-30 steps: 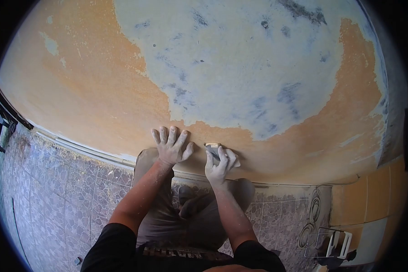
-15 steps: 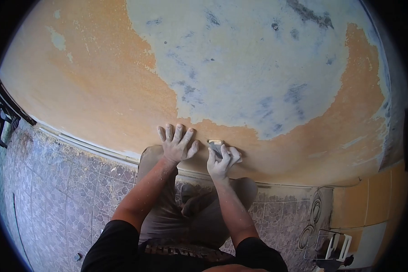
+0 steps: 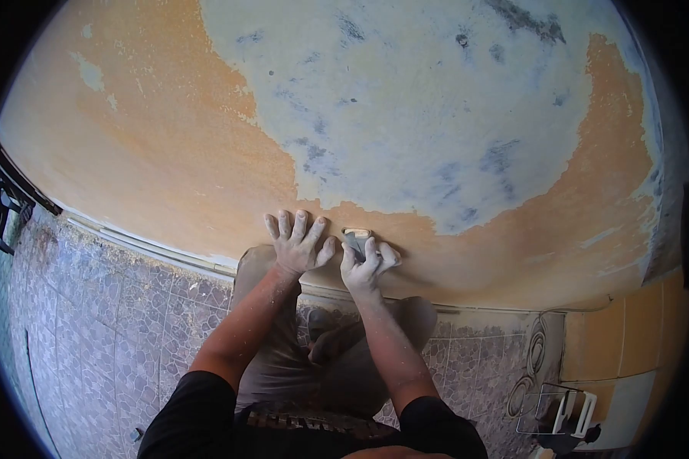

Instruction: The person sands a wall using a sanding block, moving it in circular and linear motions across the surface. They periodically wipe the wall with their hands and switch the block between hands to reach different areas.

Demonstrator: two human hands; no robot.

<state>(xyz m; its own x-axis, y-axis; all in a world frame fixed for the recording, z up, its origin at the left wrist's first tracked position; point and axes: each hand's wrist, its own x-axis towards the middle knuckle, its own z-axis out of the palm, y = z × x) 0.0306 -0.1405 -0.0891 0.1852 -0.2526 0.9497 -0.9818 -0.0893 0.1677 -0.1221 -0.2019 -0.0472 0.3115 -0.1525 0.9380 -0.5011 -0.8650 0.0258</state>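
My left hand lies flat against the wall, fingers spread, holding nothing. To its right, my right hand grips a small sanding block between thumb and fingers. The block has a pale yellowish upper edge and a grey sheet around it, and it is pressed to the orange paint. Both hands are coated in whitish dust. Just above them, the orange layer ends in a ragged edge against a large pale patch with bluish-grey marks. My fingers hide part of the block.
My bent legs are close to the wall's foot. Stone-patterned floor tiles carry dust and crumbs along the wall. A dark chair stands at far left. At right are a coiled hose or cable and a white-framed object.
My right hand has shifted slightly left and up along the wall with the sanding block, nearer my left hand. My left hand stays in place. The view has tilted slightly.
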